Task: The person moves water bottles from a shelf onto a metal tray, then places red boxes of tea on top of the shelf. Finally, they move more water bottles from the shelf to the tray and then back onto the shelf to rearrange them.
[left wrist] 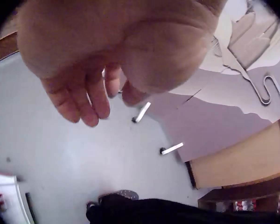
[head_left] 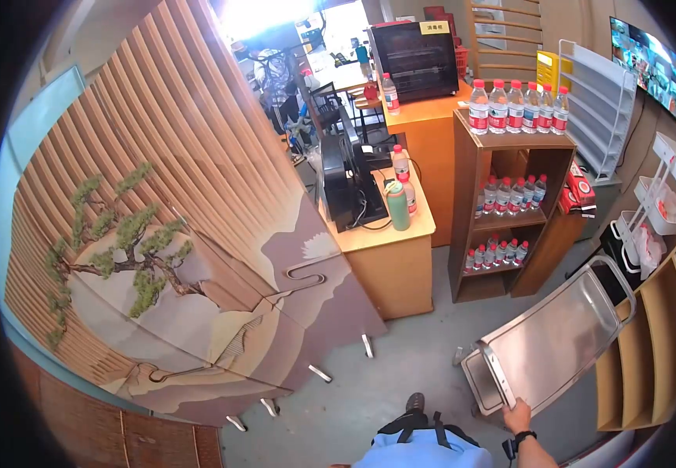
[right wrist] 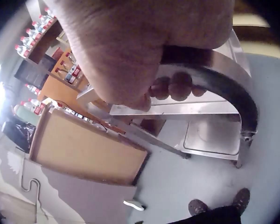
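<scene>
My right hand [head_left: 518, 416] grips the near handle [head_left: 497, 376] of a stainless steel trolley [head_left: 554, 341] at the lower right of the head view. In the right wrist view, the fingers [right wrist: 179, 88] curl around that curved bar, and a lower metal shelf [right wrist: 212, 137] shows beneath the top one. My left hand [left wrist: 116, 51] hangs with loosely bent fingers above the grey floor, holding nothing. Behind it in the left wrist view stands a folding screen [left wrist: 210, 116] on small white feet.
Past the trolley is a brown shelf unit [head_left: 463, 210] with several red-capped water bottles [head_left: 516, 107]. A wooden counter [head_left: 389, 285] carries a green bottle [head_left: 397, 207]. Along the right are open wooden shelves [head_left: 650, 351] and a white rack [head_left: 599, 109]. The painted screen [head_left: 198, 234] lines the left.
</scene>
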`<state>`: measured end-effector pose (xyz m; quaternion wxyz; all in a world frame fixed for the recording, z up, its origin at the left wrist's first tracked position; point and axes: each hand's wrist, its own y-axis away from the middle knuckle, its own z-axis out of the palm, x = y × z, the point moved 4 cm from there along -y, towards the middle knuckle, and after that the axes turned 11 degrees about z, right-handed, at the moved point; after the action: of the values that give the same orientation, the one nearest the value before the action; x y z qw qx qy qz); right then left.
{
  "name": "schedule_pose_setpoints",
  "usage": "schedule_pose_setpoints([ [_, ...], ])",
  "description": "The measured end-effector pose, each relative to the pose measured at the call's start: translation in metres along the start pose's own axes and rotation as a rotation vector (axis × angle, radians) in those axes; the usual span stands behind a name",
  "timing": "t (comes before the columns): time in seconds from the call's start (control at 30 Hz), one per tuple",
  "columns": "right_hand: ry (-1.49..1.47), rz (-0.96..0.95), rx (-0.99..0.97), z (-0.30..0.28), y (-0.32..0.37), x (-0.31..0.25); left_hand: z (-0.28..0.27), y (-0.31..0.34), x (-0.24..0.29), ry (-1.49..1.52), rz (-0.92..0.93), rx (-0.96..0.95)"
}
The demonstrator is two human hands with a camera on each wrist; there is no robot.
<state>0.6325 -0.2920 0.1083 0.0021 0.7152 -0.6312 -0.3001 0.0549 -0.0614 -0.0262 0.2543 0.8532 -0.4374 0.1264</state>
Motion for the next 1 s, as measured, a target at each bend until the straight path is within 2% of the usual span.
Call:
schedule_pose_setpoints([
  [0.03,-0.016,-0.008,0.004,0.001,0.003,-0.002,-0.002,-0.018,0.001,-0.014,0.003,0.012],
  [0.1,-0.003,0.030,-0.061,0.001,0.020,0.007,0.004,-0.038,0.001,0.938,-0.246,-0.055],
  [0.17,-0.004,0.042,-0.047,0.003,0.033,0.020,-0.011,-0.056,-0.009,0.853,-0.476,0.022],
  [0.2,0.000,0.048,-0.030,0.003,0.040,0.028,-0.047,-0.070,-0.001,0.844,-0.487,0.015],
  [0.23,-0.004,0.055,-0.047,0.006,0.044,0.036,-0.088,-0.081,0.001,0.726,-0.461,0.094],
  [0.3,0.059,0.068,0.003,0.013,0.051,0.053,-0.100,-0.100,-0.042,0.853,-0.522,0.228],
  [0.37,0.023,0.088,-0.010,0.005,0.060,0.048,-0.133,-0.117,-0.060,0.822,-0.641,0.317],
  [0.47,-0.035,0.107,0.008,0.008,0.071,0.051,-0.182,-0.146,-0.069,0.780,-0.673,0.269],
  [0.53,-0.063,0.118,0.034,0.012,0.073,0.052,-0.199,-0.177,-0.075,0.586,-0.682,0.081],
  [0.57,-0.056,0.126,0.034,0.015,0.073,0.051,-0.204,-0.193,-0.077,0.570,-0.678,0.052],
  [0.67,-0.036,0.215,0.059,0.004,0.080,0.030,-0.211,-0.256,-0.091,0.546,-0.564,-0.025],
  [0.73,0.023,0.252,-0.021,0.002,0.070,0.017,-0.212,-0.323,-0.095,0.379,-0.359,-0.097],
  [0.8,0.071,0.217,-0.152,-0.008,0.053,-0.032,-0.253,-0.385,-0.048,0.340,-0.100,-0.010],
  [0.87,0.056,0.162,-0.220,-0.003,0.027,-0.095,-0.312,-0.451,0.023,0.240,0.068,-0.033],
  [0.93,0.024,0.105,-0.167,0.023,-0.003,-0.143,-0.353,-0.509,0.063,0.107,0.380,0.185],
  [1.0,0.086,0.157,-0.151,0.046,-0.037,-0.174,-0.420,-0.550,0.140,0.145,0.560,0.295],
])
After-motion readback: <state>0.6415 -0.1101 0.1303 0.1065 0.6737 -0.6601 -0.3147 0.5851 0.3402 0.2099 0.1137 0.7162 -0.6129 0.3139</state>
